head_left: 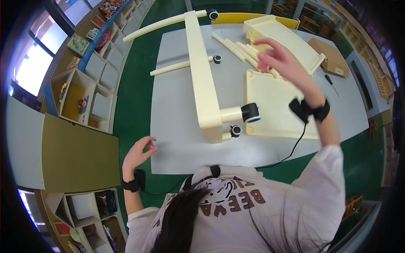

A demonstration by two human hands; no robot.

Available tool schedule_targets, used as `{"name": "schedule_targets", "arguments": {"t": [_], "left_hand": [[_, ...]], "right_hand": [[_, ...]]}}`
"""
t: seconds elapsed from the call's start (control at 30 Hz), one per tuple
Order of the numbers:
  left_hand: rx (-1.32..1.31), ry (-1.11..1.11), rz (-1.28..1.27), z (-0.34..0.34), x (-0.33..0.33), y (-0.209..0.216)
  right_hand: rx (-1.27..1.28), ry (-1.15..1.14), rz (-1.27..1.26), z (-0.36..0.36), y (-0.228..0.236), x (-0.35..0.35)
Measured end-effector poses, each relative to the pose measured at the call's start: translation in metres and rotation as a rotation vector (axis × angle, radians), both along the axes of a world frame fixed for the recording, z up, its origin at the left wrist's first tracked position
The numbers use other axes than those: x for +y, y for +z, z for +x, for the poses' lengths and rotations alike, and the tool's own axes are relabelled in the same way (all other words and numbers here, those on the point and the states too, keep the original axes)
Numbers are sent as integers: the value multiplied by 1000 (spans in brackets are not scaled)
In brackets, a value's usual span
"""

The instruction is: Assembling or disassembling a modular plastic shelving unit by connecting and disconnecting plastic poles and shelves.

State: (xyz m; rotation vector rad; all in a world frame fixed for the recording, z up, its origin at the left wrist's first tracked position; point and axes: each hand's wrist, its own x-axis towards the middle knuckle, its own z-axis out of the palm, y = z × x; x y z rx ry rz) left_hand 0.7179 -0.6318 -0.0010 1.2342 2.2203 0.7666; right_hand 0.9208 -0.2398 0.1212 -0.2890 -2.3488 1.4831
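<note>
My right hand (280,61) is raised over several loose cream tubes (236,48) at the far side of the table, fingers apart and nothing seen in them. My left hand (139,154) hovers beside the near left edge, loosely bent and holding nothing. Between them a cream tray-like panel (202,76) stands on its side, with poles sticking out of it. Black-and-white caster wheels (250,113) are fitted on its pole ends. A second cream tray (274,105) lies flat to the right, and a third tray (280,38) lies behind the tubes.
The grey table (177,147) carries everything. At the right are a cardboard box (331,59) and a screwdriver (331,82). A yellow board (230,18) is at the far edge. Shelves (84,99) line the left side. Black cables run from bands on both wrists.
</note>
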Motion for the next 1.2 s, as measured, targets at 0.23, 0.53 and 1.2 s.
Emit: {"name": "schedule_targets", "arguments": {"t": [0.23, 0.53, 1.2], "left_hand": [[17, 31, 51, -2, -14, 7], [-19, 94, 46, 9, -53, -22], [-50, 331, 38, 38, -125, -42]], "right_hand": [[-676, 116, 591, -106, 60, 2], [-652, -91, 536, -230, 50, -29], [-552, -199, 414, -285, 9, 26]]}}
